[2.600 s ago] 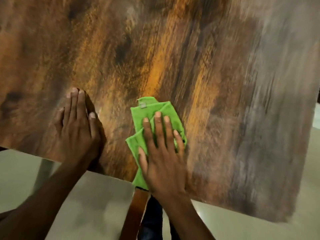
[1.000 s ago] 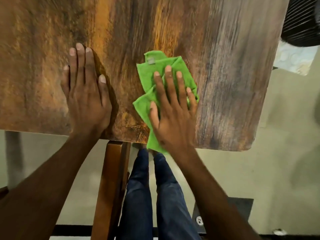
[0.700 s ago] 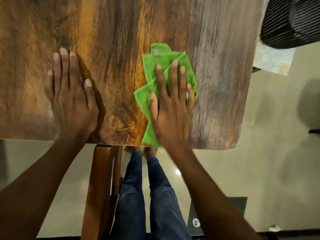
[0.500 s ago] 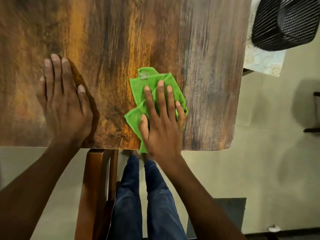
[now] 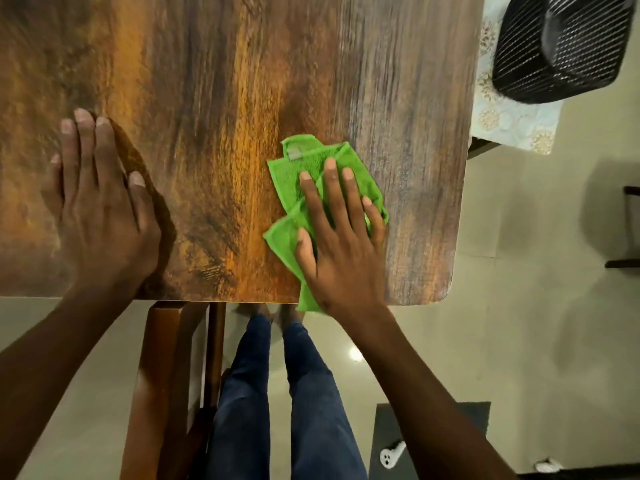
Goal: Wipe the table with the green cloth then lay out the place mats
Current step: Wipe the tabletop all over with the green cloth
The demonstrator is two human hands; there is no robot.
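Green cloth (image 5: 294, 174) under right hand (image 5: 341, 244), beside left hand (image 5: 100, 220)

No words, numbers or brand marks can be read anywhere. The only label in sight is a small grey tag (image 5: 294, 153) sewn at the far edge of the green cloth (image 5: 304, 174), lying on the counter (image 5: 214, 98); whatever is printed on it is too small and blurred to read.

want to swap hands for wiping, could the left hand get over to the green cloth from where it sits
Probably yes. The left hand lies flat on the table, with only bare wood between it and the green cloth. But the right hand covers most of the cloth, leaving its left edge free.
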